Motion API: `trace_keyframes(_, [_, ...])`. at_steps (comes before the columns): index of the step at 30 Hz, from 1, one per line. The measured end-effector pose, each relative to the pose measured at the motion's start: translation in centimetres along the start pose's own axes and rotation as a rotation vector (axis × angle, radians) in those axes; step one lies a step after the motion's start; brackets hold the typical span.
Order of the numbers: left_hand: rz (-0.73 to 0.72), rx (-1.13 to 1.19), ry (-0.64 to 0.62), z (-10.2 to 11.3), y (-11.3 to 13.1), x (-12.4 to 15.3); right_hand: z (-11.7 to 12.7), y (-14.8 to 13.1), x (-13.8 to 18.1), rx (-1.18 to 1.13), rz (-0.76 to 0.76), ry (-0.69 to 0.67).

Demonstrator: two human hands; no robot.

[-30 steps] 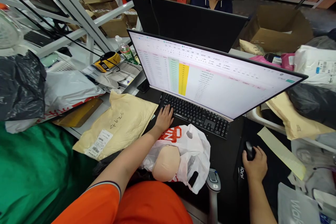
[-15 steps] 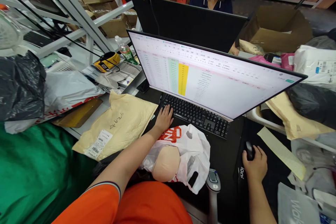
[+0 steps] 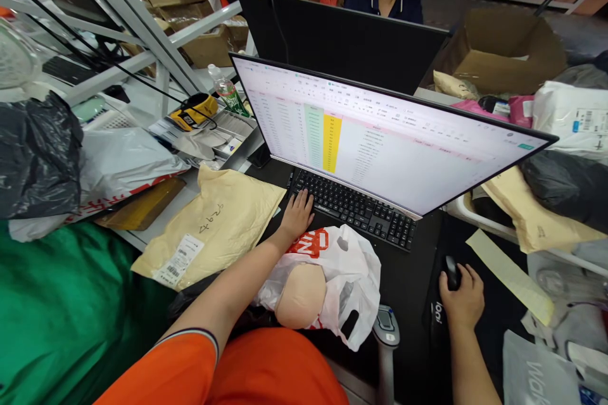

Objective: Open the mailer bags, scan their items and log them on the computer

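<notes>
My left hand (image 3: 297, 214) rests with fingers spread on the left end of a black keyboard (image 3: 354, 210). Over at the right, my right hand (image 3: 463, 294) is curved around a black computer mouse (image 3: 451, 272) on a dark mat. Behind the keyboard stands a monitor (image 3: 380, 133) with a spreadsheet on it; one column is yellow. A white plastic bag (image 3: 354, 272) with red print lies below my left wrist, a beige rounded pad (image 3: 301, 296) on top of it. Close to the bag's lower right is a grey handheld scanner (image 3: 386, 329).
Left of my arm lies a yellow padded envelope (image 3: 213, 221) with a label. Plastic parcels (image 3: 38, 158) pile up at the far left, above green fabric (image 3: 71, 310). More parcels (image 3: 574, 120) and an open cardboard box (image 3: 508, 57) stand at the right. A person (image 3: 384, 3) sits beyond the monitors.
Both of my hands stay where they were. Beyond the monitor, the other person's hand near the cardboard box has gone out of sight.
</notes>
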State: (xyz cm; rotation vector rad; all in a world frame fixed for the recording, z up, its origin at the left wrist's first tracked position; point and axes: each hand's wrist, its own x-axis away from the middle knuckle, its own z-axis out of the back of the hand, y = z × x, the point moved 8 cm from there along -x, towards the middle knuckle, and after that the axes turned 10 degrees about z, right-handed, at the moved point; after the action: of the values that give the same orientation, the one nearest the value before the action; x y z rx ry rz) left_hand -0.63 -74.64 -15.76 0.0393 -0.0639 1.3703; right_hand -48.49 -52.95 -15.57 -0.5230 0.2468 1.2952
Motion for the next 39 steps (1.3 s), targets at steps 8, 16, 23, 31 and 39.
trace_keyframes(8, [0.001, 0.003, -0.003, -0.06, -0.03, 0.01, -0.36, 0.25, 0.06, -0.009, 0.004, -0.016])
trace_keyframes(16, [-0.001, -0.019, -0.004, -0.09, 0.08, 0.02, -0.21, 0.32, 0.07, -0.017, -0.009, 0.007])
trace_keyframes(23, [0.015, -0.002, -0.005, 0.0, 0.08, -0.05, -0.29, 0.4, 0.11, -0.014, -0.022, -0.007])
trace_keyframes(31, [0.008, 0.02, 0.003, 0.13, 0.15, -0.05, -0.01, -0.13, -0.06, 0.002, -0.007, -0.019])
trace_keyframes(39, [0.006, -0.006, 0.012, -0.24, -0.04, -0.02, -0.46, -0.06, 0.31, -0.023, 0.062, -0.027])
